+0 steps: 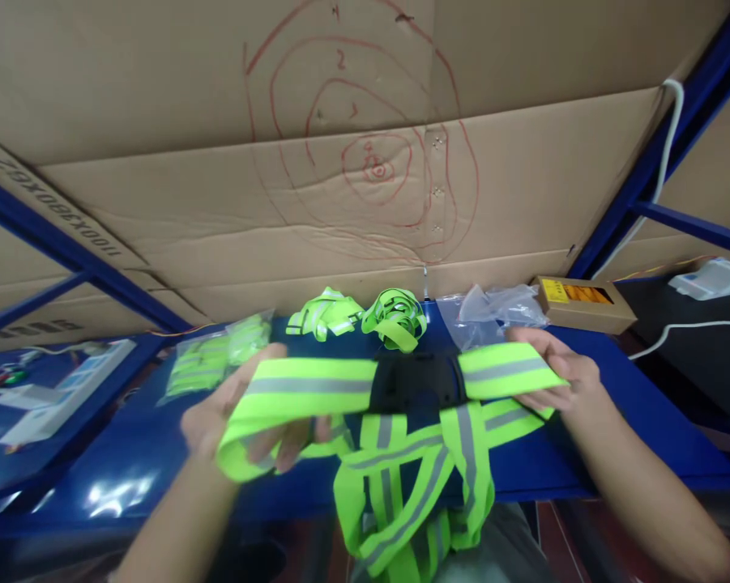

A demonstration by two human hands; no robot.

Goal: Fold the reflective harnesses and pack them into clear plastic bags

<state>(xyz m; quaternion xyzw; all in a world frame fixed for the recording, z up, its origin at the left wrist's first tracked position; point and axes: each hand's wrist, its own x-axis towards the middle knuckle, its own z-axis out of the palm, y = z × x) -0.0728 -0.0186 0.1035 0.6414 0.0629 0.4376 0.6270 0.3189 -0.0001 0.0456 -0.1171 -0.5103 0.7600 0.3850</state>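
Note:
A neon-green reflective strap vest (pixel 401 453) with grey stripes and a black middle panel hangs between my hands above the blue table (pixel 127 461). My left hand (pixel 231 417) is closed round the looped left end of its waist band. My right hand (pixel 559 372) pinches the right end of the band between thumb and fingers. The shoulder straps dangle down over the table's front edge towards me.
Two folded green vests (pixel 325 314) (pixel 396 317) lie at the back of the table. A bagged vest (pixel 219 360) is at the left, empty clear bags (pixel 492 312) and a small cardboard box (pixel 583 301) at the right. Cardboard sheets (pixel 340 162) wall the back. A white power strip (pixel 66 389) lies far left.

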